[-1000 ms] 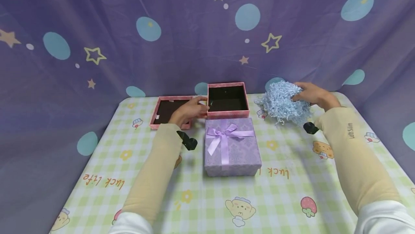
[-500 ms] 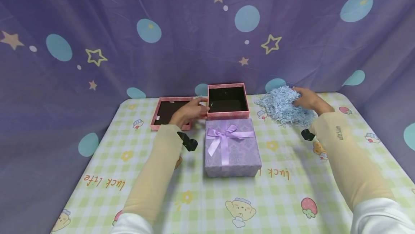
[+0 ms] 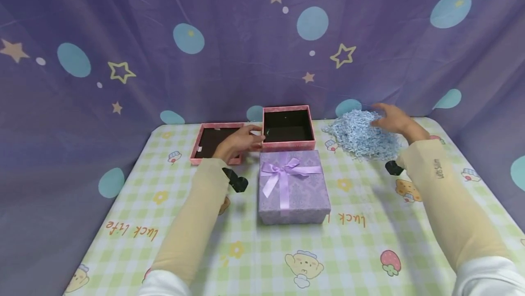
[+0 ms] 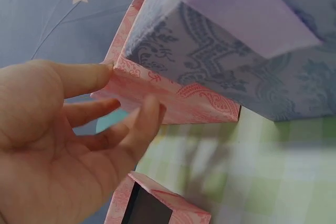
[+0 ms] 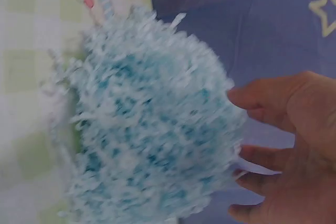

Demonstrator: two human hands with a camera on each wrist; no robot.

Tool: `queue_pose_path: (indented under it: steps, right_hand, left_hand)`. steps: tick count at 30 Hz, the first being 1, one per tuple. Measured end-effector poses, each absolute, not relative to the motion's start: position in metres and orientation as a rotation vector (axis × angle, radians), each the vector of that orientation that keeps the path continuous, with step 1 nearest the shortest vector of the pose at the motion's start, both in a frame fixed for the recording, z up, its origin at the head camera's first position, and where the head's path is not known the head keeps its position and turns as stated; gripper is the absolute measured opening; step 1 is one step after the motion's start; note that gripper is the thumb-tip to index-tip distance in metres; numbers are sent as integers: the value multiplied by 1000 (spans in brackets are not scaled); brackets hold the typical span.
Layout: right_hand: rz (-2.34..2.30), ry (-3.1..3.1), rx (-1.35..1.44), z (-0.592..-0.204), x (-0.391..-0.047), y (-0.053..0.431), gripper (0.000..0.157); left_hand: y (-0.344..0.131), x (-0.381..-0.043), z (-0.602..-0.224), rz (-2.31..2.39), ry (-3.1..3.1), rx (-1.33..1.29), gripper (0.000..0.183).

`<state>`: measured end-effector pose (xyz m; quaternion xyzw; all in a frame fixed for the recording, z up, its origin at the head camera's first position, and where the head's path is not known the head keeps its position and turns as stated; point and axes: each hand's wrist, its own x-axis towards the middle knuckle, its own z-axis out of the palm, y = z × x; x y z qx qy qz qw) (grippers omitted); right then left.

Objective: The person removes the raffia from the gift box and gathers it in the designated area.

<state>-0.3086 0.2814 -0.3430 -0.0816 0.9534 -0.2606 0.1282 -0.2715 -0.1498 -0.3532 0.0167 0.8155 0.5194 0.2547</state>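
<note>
White sleeves [image 3: 488,274] top 2 beige arm covers [image 3: 194,223], 1 lettered, with black wrist pieces [image 3: 394,168].

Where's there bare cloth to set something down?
Free: the cloth in front of the purple box, and right of it, short of the blue shreds and right sleeve. Crowded: back middle, with pink lid, left hand and pink box close together; back right, with right hand at the shreds.

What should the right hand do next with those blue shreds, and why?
Perhaps the right hand should curl its fingers round some shreds: they're spread at the shreds' edge without gripping any. The pink box stands open nearby, the left hand at its corner.
</note>
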Motion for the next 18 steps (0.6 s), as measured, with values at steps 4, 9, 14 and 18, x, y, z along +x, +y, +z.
queue_pose_path:
  steps: [4, 9, 14, 18]
  right_hand:
    - [-742, 2843, -273, -330, -304, 276, 60]
    - [-761, 2902, -331, -319, -292, 262, 54]
    - [-789, 2950, -427, -318, -277, 243, 49]
    - [-850, 2910, -511, -324, -265, 228, 49]
  left_hand:
    - [-154, -266, -355, 1308, 2276, 37, 58]
    - [-160, -257, -359, 1302, 2238, -64, 56]
    - [-165, -246, -364, 1340, 2237, -30, 55]
    - [-164, -236, -365, 1379, 2203, 49, 49]
